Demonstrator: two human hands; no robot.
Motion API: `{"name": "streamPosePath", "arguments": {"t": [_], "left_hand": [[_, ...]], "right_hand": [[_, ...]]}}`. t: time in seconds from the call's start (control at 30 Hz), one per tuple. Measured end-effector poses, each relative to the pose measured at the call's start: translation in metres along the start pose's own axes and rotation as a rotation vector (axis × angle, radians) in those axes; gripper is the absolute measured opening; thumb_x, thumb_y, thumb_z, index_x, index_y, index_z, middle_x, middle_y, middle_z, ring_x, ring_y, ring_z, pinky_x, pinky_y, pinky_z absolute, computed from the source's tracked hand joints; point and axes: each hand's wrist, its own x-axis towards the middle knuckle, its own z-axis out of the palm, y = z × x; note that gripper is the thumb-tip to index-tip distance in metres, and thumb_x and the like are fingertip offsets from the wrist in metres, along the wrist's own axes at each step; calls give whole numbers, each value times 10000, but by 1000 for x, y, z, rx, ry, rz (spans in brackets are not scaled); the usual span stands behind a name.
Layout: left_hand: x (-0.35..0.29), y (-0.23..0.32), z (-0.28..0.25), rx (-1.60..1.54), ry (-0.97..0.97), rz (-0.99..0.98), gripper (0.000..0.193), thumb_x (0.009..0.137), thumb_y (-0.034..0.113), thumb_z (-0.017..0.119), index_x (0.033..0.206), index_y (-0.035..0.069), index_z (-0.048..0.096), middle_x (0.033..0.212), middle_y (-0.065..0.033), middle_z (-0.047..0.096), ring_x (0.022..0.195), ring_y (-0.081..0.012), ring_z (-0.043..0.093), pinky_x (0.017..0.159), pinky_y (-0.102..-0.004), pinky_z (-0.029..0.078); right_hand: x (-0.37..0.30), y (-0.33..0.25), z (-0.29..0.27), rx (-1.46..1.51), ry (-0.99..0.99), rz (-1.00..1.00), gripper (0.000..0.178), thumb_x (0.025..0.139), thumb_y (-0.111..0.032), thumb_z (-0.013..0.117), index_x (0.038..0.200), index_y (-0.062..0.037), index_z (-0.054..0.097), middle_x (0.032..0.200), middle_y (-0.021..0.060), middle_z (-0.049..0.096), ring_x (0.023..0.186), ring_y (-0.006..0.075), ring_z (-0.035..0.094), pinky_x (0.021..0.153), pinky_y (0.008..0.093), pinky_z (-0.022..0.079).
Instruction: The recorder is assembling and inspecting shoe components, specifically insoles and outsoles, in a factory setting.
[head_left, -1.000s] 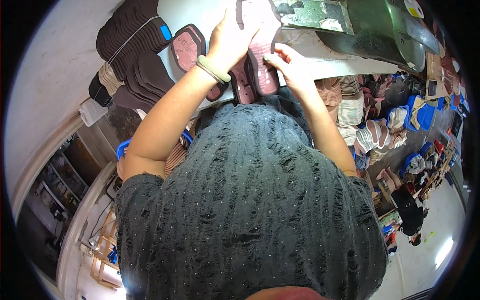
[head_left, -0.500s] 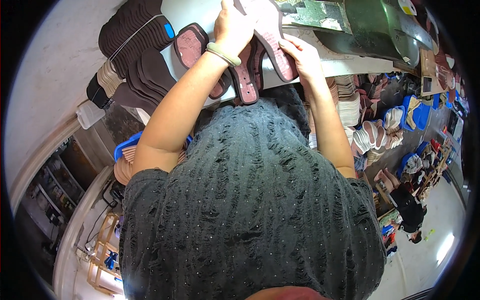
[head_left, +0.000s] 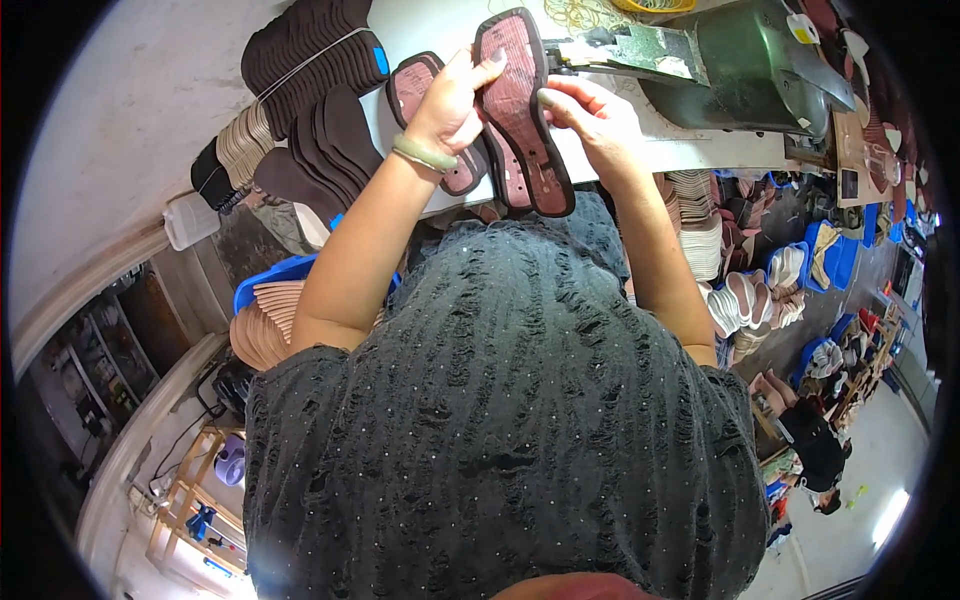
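Observation:
A shoe insole, with its reddish-pink underside up and a dark rim all round, is held over the front edge of the white table. My left hand grips its left side, thumb on the pink face. At the opposite side, my right hand pinches the dark rim between thumb and fingers. Beneath lie more pink-faced insoles, partly hidden by my left hand and the held piece. A pale bangle circles my left wrist.
Left on the white table are a tied stack of dark insoles and a fanned dark pile. A green machine stands right, below a yellow basket. Blue crates and a person are farther right.
The held insole has come down and left, and is turned more upright with its whole face showing. My left hand has shifted down to its side; my right hand has moved up along the rim.

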Motion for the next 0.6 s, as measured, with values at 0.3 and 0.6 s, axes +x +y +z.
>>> {"name": "streamPosePath", "arguments": {"t": [0.3, 0.6], "left_hand": [[-55, 9, 15, 506, -99, 50, 257, 882, 89, 618, 1128, 20, 591, 1012, -24, 649, 880, -93, 598, 825, -262, 497], [-63, -4, 30, 1077, -162, 534, 522, 868, -35, 515, 1362, 106, 427, 1163, -138, 615, 1032, -188, 614, 867, -286, 473]], "right_hand": [[-21, 22, 5, -19, -22, -134, 172, 891, -68, 581, 1033, 7, 642, 942, 27, 658, 852, 73, 576, 790, 218, 465], [-34, -6, 2, 116, 76, -138, 190, 886, -79, 596, 1051, 6, 637, 921, 61, 662, 843, 103, 607, 787, 239, 477]]}}
